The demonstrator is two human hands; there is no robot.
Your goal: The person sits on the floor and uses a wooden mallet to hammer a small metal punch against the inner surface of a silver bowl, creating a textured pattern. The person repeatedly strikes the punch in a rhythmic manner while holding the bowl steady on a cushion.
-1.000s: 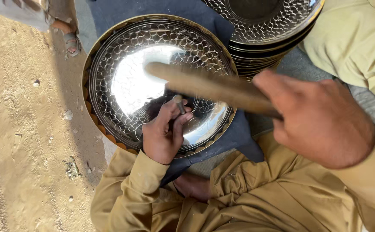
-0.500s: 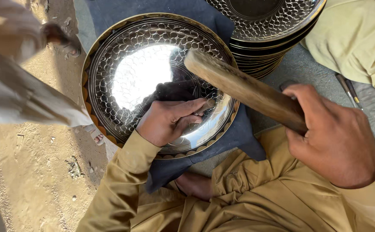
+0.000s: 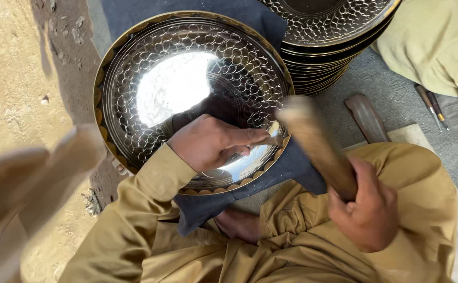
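Tray: your one large round metal tray (image 3: 187, 84) lies face up on the dark blue cloth (image 3: 297, 167), directly under your left hand. Its middle is mirror-bright, and a hammered scale pattern rings it inside a gold-coloured rim.

Stack: one pile of similar patterned trays (image 3: 333, 31) sits beyond your right hand, up and away from the grip, touching the cloth's far edge. The exact count in the pile is not clear.

Mallet: you have one wooden mallet (image 3: 313, 141). Its long axis runs on a slant from your right fist up and left to the tray's near rim, with the blurred head end pointing at the punch.

Right hand: your right hand (image 3: 370, 209) is wrapped fully around the mallet's lower end, fingers closed tight on the wood.

Left hand: your left hand (image 3: 213, 144) rests on the tray's near right part, fingers curled and pinched on a small metal punch (image 3: 268, 140).

Punch: just one, mostly hidden by your fingers. The part showing points right toward the rim, close to flat against the tray.

Flat tool: one dark flat blade (image 3: 368, 118) lies on the ground just beyond your right hand.

Pencils: two thin sticks (image 3: 432, 107) lie side by side, farther right of the grip.
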